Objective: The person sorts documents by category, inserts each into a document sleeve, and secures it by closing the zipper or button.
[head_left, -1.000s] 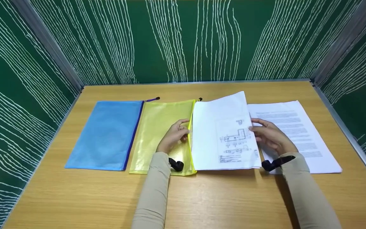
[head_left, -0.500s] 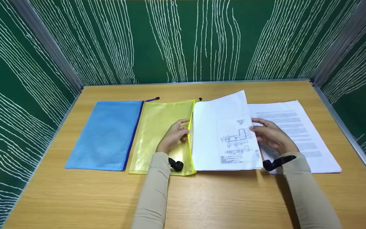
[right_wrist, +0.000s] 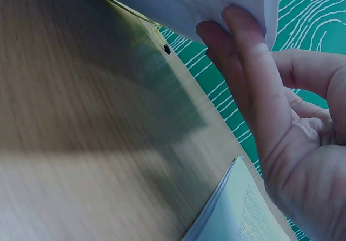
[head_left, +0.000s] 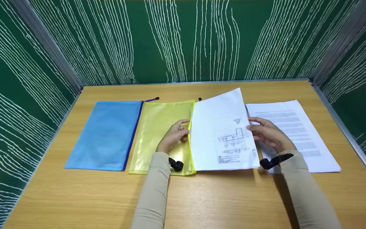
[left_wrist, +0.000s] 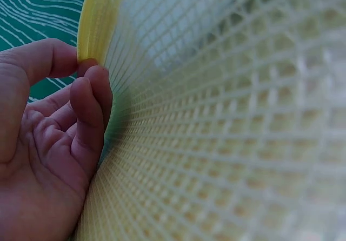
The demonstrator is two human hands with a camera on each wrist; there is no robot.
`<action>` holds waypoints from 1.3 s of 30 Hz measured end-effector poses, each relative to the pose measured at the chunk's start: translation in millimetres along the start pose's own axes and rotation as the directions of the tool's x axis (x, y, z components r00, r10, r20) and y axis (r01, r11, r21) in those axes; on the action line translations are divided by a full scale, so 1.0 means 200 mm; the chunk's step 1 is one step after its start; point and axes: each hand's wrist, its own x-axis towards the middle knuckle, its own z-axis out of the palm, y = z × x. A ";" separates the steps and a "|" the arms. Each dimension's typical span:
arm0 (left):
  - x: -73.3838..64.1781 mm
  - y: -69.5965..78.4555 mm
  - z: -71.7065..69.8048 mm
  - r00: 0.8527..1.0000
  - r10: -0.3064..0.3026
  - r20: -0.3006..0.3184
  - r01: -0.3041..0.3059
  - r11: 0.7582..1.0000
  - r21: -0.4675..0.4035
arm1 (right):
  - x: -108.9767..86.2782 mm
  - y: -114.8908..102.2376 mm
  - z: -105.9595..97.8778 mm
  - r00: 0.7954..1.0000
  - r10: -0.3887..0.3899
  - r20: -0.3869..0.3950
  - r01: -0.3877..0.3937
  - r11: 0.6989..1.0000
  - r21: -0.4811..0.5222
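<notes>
Holding yellow pouch (head_left: 152, 135) and papers (head_left: 214, 136), hands (head_left: 174, 136) (head_left: 272, 136) partly hide both.

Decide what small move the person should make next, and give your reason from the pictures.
Probably ease the paper with the drawing leftward into the yellow pouch: the left hand pinches the pouch's edge, the right hand holds the paper by its right edge, and most of the paper lies outside.
</notes>
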 end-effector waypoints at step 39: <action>0.00 0.02 0.01 1.000 -0.012 -0.014 0.012 1.000 0.020 | 0.07 0.06 0.09 0.999 0.021 0.038 -0.020 0.999 -0.040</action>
